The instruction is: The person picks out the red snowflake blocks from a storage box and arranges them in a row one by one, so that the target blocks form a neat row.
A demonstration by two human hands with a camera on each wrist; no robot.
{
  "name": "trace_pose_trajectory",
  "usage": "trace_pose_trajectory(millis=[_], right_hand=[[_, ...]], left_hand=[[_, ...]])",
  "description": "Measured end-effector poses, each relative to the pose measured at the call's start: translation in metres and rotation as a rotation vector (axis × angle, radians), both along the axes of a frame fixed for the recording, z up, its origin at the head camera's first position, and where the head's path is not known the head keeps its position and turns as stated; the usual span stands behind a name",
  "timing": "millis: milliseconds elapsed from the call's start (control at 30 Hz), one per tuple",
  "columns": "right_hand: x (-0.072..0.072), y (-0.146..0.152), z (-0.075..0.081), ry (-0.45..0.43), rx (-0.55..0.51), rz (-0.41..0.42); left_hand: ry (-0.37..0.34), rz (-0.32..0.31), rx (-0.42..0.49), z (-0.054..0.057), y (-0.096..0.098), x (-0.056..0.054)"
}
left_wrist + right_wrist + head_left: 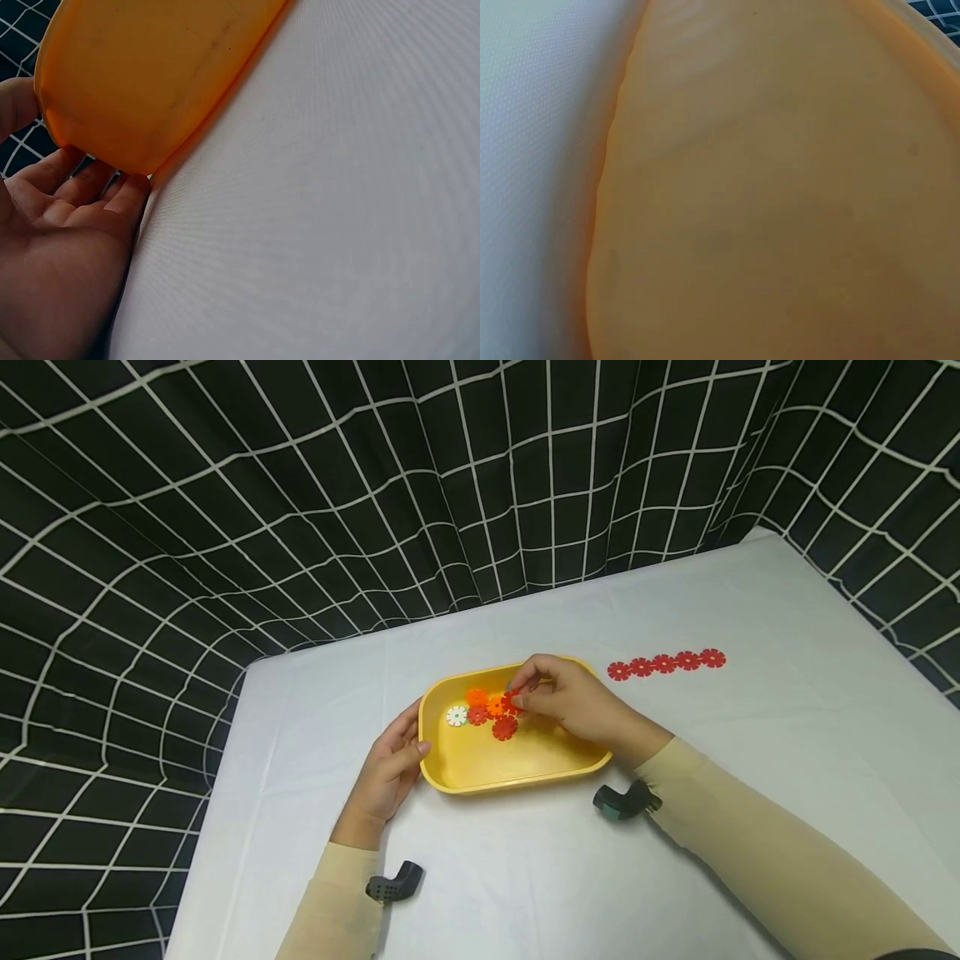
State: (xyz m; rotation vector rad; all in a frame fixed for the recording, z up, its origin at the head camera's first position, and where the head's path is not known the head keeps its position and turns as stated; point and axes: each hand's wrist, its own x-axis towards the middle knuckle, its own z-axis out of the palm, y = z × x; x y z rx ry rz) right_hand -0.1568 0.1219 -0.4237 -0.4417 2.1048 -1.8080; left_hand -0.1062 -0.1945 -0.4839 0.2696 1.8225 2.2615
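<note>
A yellow tray (pixel 487 766) with rounded corners stands on the white-covered table. My left hand (pixel 390 768) grips its left end; in the left wrist view the thumb lies at the rim and the fingers touch the tray's wall (pixel 157 82) from below. Over the tray's inside, my right hand (pixel 573 702) pinches a red notched disc (pixel 511 702) between thumb and fingertips. Beside that disc lie a darker red disc (pixel 505 727), an orange disc (pixel 476 697) and a white disc (pixel 456 717). The right wrist view holds only the tray's outer side (pixel 765 187), without the hand.
To the right of the tray, several red notched discs (pixel 664 663) lie joined in a slightly slanting row on the white tablecloth (pixel 787 735). A black curtain (pixel 360 485) with a white grid hangs behind the table and at both sides.
</note>
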Motion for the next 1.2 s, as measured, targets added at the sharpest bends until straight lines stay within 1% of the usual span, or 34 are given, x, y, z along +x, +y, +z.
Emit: trace_pose_trajectory(millis=[133,433,800,1200], right_hand=[[0.001,0.002,0.002,-0.004,-0.049,-0.015],[0.003,0.006,0.005,0.007,-0.073,-0.038],[0.005,0.024,0.014,-0.005,-0.060,-0.061],[0.009,0.049,0.018,0.033,-0.020,-0.116]], left_hand=[[-0.007,0.004,0.003,0.001,0.000,0.001],[-0.012,0.007,0.001,0.001,0.000,0.001],[0.002,-0.006,0.006,-0.002,-0.002,0.001],[0.005,-0.010,0.014,-0.002,-0.001,0.000]])
